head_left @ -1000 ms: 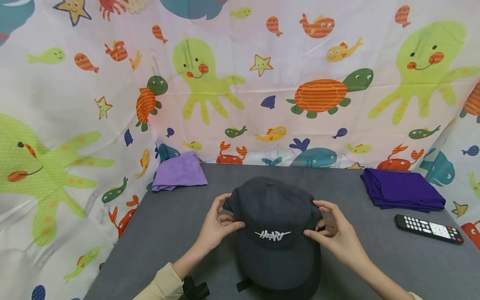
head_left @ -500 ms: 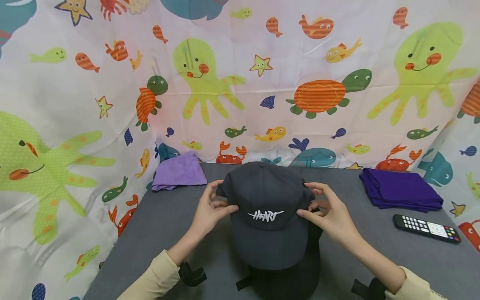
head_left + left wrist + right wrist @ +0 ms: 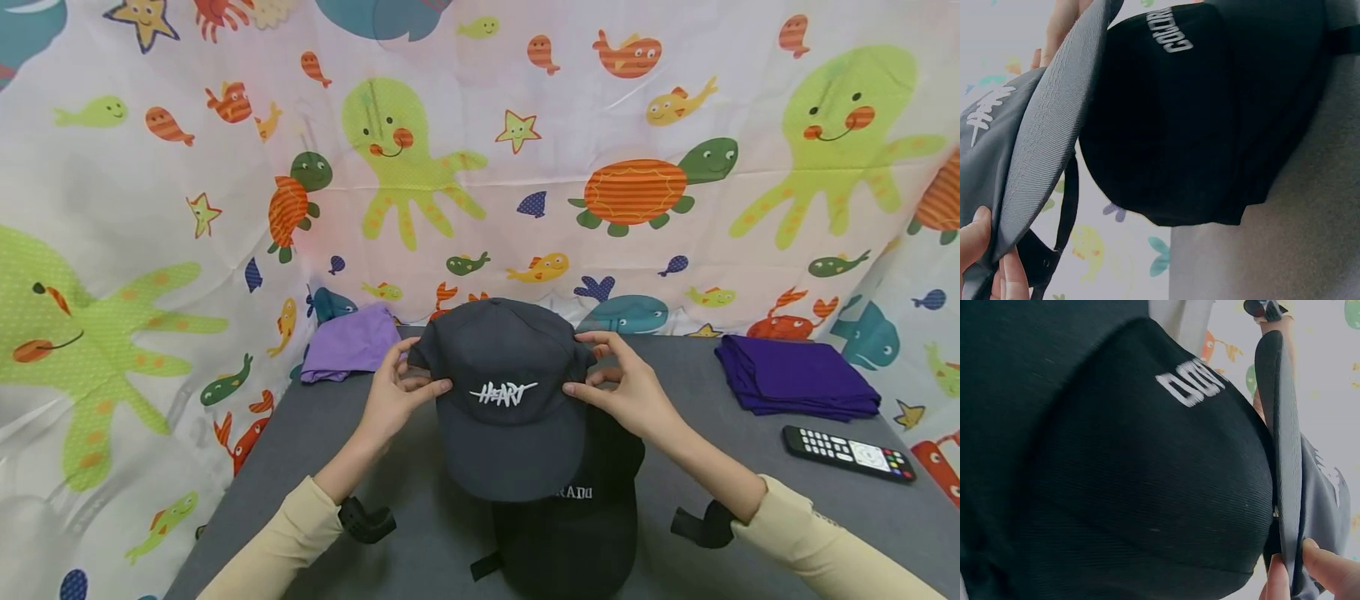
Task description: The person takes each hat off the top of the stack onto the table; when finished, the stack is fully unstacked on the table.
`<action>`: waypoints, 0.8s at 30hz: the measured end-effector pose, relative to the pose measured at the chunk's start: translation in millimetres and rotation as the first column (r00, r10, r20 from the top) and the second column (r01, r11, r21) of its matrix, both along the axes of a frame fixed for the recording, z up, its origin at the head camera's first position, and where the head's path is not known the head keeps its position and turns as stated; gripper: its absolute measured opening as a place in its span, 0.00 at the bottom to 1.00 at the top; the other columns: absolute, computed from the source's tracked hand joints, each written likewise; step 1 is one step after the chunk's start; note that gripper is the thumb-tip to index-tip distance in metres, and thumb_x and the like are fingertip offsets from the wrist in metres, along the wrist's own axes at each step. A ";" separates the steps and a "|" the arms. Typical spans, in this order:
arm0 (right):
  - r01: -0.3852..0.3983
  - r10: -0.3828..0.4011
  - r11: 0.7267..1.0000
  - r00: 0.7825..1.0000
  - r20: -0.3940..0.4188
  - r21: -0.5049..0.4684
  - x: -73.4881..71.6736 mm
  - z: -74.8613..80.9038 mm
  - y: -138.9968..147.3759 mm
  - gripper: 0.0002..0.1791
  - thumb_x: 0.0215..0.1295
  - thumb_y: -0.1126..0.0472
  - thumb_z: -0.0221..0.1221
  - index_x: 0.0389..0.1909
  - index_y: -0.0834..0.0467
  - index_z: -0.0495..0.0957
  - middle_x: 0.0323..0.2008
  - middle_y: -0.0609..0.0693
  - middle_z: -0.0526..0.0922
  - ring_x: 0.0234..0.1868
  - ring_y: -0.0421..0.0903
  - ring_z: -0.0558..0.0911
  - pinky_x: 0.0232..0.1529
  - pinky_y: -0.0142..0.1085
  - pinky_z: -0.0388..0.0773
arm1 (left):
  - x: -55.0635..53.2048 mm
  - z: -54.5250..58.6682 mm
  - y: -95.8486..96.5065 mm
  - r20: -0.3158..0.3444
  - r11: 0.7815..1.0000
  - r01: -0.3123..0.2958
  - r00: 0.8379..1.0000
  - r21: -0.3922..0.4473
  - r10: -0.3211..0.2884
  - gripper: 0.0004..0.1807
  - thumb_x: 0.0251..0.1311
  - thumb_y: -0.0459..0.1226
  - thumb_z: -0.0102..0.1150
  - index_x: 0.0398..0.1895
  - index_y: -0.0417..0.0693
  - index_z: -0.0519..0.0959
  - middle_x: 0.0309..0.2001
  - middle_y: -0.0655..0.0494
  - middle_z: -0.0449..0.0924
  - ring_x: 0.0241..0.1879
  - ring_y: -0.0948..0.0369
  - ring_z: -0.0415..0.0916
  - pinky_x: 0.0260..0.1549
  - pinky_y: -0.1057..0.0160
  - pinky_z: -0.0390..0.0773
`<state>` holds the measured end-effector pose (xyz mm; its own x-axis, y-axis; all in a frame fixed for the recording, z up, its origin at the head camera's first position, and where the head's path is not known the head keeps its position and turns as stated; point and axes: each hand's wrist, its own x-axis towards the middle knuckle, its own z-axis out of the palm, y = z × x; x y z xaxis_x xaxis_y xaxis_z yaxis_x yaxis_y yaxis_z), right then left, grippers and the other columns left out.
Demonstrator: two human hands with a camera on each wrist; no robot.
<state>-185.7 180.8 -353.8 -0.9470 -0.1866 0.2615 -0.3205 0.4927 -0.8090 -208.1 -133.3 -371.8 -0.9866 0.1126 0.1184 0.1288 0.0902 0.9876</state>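
Note:
A dark grey baseball cap (image 3: 498, 350) with white "HEART" lettering is held up between both hands, its brim toward me. My left hand (image 3: 393, 396) pinches its left side, thumb in front and fingers behind. The right hand (image 3: 630, 387) grips the opposite side in the same way. Beneath and partly hidden by it is a black cap (image 3: 570, 542) on the table, with white letters on its front. In the left wrist view, a gap shows between the grey brim (image 3: 1054, 125) and the black crown (image 3: 1154, 137).
A lilac folded cloth (image 3: 348, 342) lies at the back left. Toward the back right are a dark purple folded cloth (image 3: 798, 377) and a black remote control (image 3: 847, 454). A printed curtain (image 3: 480, 167) hangs behind and beside the grey table (image 3: 435, 542).
Both hands have raised the grey cap and carried it away from me and somewhat left. More of the black cap underneath, including some lettering, is now uncovered.

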 end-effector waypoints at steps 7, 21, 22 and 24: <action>-0.035 0.035 0.999 0.999 0.013 0.007 -19.8 4.5 -16.0 0.35 0.53 0.56 0.67 0.62 0.51 0.64 0.51 0.60 0.68 0.32 0.46 0.82 0.33 0.36 0.77 | -24.0 -15.0 -18.1 0.030 0.997 -0.075 0.997 -0.011 0.075 0.37 0.47 0.37 0.70 0.62 0.53 0.62 0.43 0.51 0.76 0.38 0.62 0.80 0.44 0.63 0.76; -0.129 0.128 0.991 0.990 0.055 0.026 -43.8 11.0 -48.4 0.33 0.57 0.60 0.64 0.63 0.56 0.63 0.51 0.63 0.68 0.32 0.48 0.83 0.30 0.37 0.80 | -43.7 -12.6 -50.5 0.045 0.995 -0.098 0.994 -0.032 0.099 0.36 0.49 0.40 0.69 0.61 0.50 0.64 0.42 0.52 0.73 0.37 0.64 0.79 0.40 0.67 0.79; -0.137 0.135 0.990 0.989 0.060 0.027 -45.2 11.5 -51.0 0.32 0.57 0.60 0.64 0.63 0.56 0.63 0.51 0.64 0.68 0.32 0.49 0.83 0.30 0.37 0.80 | -45.1 -12.9 -53.0 0.048 0.994 -0.101 0.994 -0.031 0.102 0.35 0.49 0.40 0.69 0.61 0.49 0.64 0.42 0.52 0.73 0.36 0.64 0.80 0.39 0.67 0.79; -0.151 0.148 0.988 0.987 0.070 0.035 -48.2 12.5 -56.6 0.32 0.58 0.61 0.63 0.63 0.57 0.63 0.52 0.64 0.68 0.33 0.50 0.83 0.31 0.37 0.80 | -48.1 -13.5 -58.4 0.047 0.993 -0.110 0.993 -0.033 0.111 0.35 0.49 0.40 0.69 0.60 0.48 0.65 0.41 0.53 0.73 0.35 0.64 0.80 0.39 0.67 0.79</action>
